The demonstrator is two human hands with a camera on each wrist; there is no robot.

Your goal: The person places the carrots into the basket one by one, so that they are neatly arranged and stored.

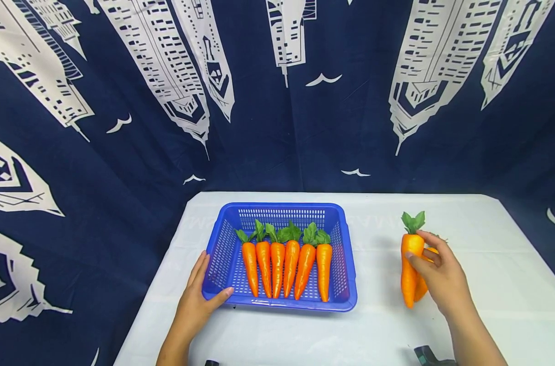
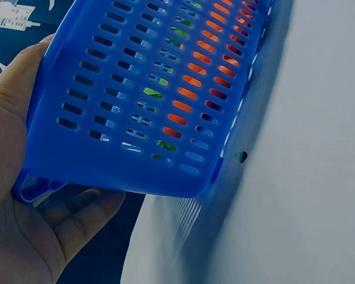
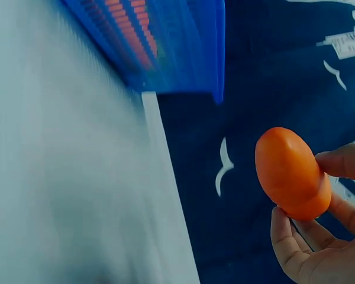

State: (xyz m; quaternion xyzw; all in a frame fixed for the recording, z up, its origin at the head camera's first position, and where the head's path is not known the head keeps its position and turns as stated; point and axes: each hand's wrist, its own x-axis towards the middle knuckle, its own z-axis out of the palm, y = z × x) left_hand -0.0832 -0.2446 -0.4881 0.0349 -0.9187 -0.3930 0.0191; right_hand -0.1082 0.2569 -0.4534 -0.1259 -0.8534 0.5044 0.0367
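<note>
My right hand (image 1: 442, 272) pinches an orange carrot (image 1: 409, 264) with green leaves between thumb and fingers, to the right of a blue plastic basket (image 1: 282, 304). In the right wrist view the carrot (image 3: 287, 168) is seen nearly end-on. A second carrot (image 1: 421, 288) is partly hidden behind the held one and the hand. Several carrots (image 1: 291, 267) lie side by side in the basket, leaves toward the back. At the basket's front left corner my left hand (image 1: 195, 302) holds it, thumb at the front rim and fingers along the left side; the left wrist view shows the slotted wall (image 2: 136, 106) close up.
A white cloth (image 1: 277, 338) covers the table. Behind and to the left hangs a dark blue curtain (image 1: 268, 142) with white buildings and birds. A small dark object (image 1: 426, 355) is at the front edge, near the right forearm.
</note>
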